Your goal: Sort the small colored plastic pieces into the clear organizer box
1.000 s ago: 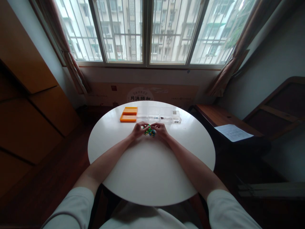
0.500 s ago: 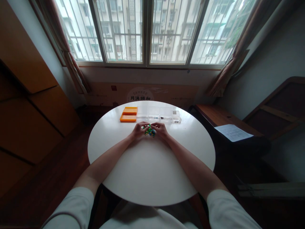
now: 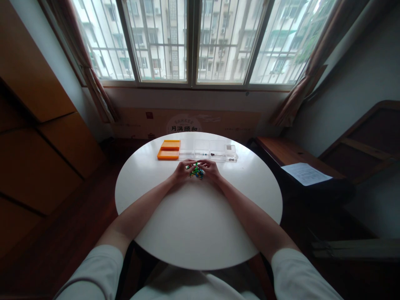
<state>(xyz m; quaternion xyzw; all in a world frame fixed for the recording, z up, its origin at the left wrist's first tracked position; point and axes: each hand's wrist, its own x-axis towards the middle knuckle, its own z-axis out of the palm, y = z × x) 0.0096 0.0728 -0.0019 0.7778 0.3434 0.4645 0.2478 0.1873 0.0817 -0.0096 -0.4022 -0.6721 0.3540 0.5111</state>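
Note:
A loose pile of small colourful pieces (image 3: pixel 196 172), green, blue and orange, lies on the white table. My left hand (image 3: pixel 181 170) curves round the pile's left side and my right hand (image 3: pixel 210 168) round its right side. Above the pile the fingertips of both hands come together at a small green piece (image 3: pixel 196 164) and are closed on it. The exact kind of these pieces is too small to make out. Both wrists rest low over the tabletop.
Just beyond the hands stand an orange tray (image 3: pixel 168 157) and a row of clear plastic boxes (image 3: pixel 201 146) with a few tiny items inside. The round white table (image 3: pixel 200 225) has a curved edge. On the right, a sheet of paper (image 3: pixel 306 173) lies on a wooden bench (image 3: pixel 281 152).

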